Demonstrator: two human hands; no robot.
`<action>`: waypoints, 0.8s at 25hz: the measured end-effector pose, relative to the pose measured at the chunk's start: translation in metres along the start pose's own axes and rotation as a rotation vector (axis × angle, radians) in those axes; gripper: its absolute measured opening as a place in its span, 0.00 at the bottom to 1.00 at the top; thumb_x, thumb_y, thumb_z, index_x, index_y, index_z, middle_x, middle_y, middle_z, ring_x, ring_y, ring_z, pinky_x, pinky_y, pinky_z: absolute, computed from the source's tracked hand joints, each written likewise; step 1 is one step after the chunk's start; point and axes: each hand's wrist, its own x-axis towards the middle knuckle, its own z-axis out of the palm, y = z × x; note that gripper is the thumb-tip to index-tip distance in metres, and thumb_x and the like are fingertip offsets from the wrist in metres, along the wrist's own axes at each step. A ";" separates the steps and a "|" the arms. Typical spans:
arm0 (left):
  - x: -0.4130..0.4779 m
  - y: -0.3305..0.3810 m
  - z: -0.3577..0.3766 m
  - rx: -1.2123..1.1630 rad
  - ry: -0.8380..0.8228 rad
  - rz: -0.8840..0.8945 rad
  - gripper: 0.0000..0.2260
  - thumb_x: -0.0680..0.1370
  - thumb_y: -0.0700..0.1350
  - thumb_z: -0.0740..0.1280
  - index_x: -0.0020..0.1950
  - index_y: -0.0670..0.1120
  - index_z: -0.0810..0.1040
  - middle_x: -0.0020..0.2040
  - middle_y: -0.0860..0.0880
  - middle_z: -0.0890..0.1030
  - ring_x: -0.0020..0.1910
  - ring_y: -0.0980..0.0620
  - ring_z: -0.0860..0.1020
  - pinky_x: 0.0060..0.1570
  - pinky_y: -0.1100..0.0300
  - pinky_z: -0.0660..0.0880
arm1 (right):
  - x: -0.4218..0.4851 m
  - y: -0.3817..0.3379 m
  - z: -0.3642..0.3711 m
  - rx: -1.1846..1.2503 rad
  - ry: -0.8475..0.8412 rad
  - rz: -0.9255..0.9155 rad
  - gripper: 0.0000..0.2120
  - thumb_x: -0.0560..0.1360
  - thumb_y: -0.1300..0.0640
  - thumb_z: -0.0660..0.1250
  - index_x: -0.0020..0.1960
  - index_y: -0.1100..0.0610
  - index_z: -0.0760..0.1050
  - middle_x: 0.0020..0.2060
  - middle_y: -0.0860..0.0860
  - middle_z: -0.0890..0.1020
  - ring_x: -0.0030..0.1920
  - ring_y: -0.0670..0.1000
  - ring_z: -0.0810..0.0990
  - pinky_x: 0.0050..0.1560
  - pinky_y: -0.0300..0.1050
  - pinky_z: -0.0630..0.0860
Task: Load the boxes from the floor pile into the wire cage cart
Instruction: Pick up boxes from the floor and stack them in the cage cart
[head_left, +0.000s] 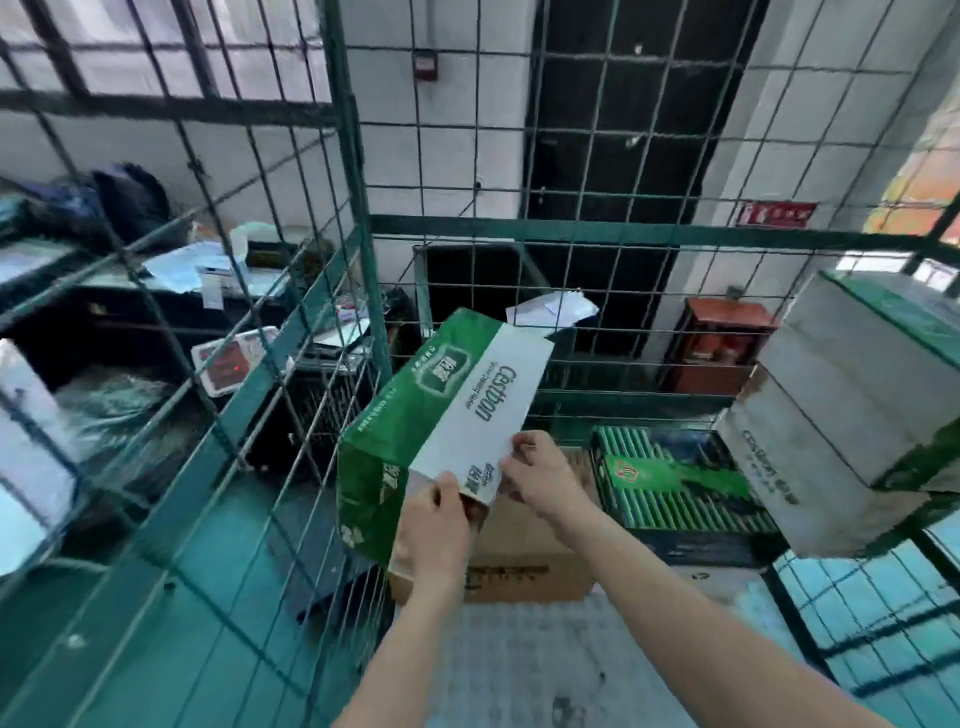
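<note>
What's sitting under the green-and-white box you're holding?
A brown cardboard box sits beneath its near end. The green-and-white box, gripped by the left hand and right hand, covers much of its top, so anything lying there is hidden.

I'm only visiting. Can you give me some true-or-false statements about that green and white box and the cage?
1. Both the left hand and the right hand grip the green-and-white box. True.
2. That box lies flat on the floor. False: it is held tilted, above a brown cardboard box.
3. The wire cage cart is painted red. False: its frame is green.
4. A green-striped pack sits right of the brown cardboard box. True.
</note>
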 end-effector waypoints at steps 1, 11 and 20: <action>0.006 -0.003 -0.001 -0.023 0.009 -0.007 0.23 0.85 0.48 0.60 0.33 0.38 0.74 0.31 0.45 0.76 0.31 0.48 0.72 0.31 0.57 0.66 | 0.006 -0.003 0.009 0.005 -0.023 -0.009 0.16 0.79 0.59 0.67 0.64 0.53 0.69 0.63 0.48 0.78 0.61 0.52 0.80 0.64 0.56 0.78; 0.048 -0.022 -0.014 0.047 -0.103 -0.102 0.21 0.85 0.48 0.60 0.34 0.42 0.75 0.31 0.46 0.78 0.31 0.46 0.74 0.37 0.52 0.71 | 0.062 -0.004 0.035 -0.137 -0.122 -0.104 0.22 0.82 0.63 0.62 0.75 0.55 0.66 0.70 0.47 0.73 0.66 0.44 0.73 0.49 0.31 0.78; 0.111 -0.007 -0.068 1.037 -0.206 0.335 0.51 0.64 0.84 0.48 0.82 0.60 0.53 0.84 0.51 0.46 0.82 0.49 0.42 0.78 0.42 0.45 | 0.073 -0.023 0.030 -0.364 -0.298 -0.224 0.30 0.79 0.49 0.68 0.77 0.53 0.62 0.74 0.46 0.67 0.66 0.48 0.74 0.65 0.46 0.75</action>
